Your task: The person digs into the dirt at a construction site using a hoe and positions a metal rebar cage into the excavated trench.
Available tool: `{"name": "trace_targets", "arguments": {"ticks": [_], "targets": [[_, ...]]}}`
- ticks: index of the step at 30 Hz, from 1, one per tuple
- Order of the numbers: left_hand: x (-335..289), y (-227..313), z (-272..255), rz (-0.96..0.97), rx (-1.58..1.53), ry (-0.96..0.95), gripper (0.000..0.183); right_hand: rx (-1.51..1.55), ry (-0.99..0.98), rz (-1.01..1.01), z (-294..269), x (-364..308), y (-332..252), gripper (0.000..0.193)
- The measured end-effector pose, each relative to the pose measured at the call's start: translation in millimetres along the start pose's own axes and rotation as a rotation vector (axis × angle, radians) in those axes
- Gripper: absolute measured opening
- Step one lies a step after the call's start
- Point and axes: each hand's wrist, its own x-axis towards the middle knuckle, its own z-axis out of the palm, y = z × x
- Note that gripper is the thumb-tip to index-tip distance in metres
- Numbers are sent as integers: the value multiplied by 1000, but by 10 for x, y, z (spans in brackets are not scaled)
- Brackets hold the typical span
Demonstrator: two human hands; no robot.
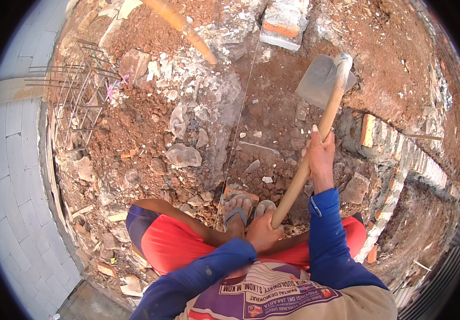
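A hoe with a pale wooden handle [296, 188] slants from my lap up to the right. Its broad grey metal blade [317, 80] is over the reddish-brown soil in front of me. Near the lower end of the handle, my left hand [262, 232] is closed around the wood. My right hand [320, 154] wraps the shaft higher up, about midway to the blade. Below the handle are my feet in grey flip-flops [236, 213], on the rubble.
A taut string [247, 88] runs lengthwise beside the blade. Brick blocks [283, 26] stand at the far end, and a low brick footing [400, 152] at right. A bamboo pole [184, 29], a wire rebar cage [83, 96] and a grey block wall [19, 192] are at left.
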Motion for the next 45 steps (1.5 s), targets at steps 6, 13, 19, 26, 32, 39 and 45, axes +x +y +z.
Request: {"name": "trace_targets", "arguments": {"ticks": [6,13,19,26,32,39,45], "targets": [[1249,171,-502,270,28,157,32,-20,-22,-318,639,663,-648,28],[556,-92,-242,-257,-286,48,27,-171,-270,225,1045,730,1211,38],[-355,93,-122,-156,-166,-33,23,-80,-238,272,399,-15,856,36],[362,579,173,280,-63,131,38,-4,-126,-238,-132,170,-879,32],[1434,306,-431,394,-145,212,31,18,-21,-568,559,534,-1087,31],[297,-421,-149,10,-100,318,19,-244,-234,262,1090,77,1492,44],[171,502,-327,-308,-524,-1,26,-228,-358,286,922,677,1309,42]]}}
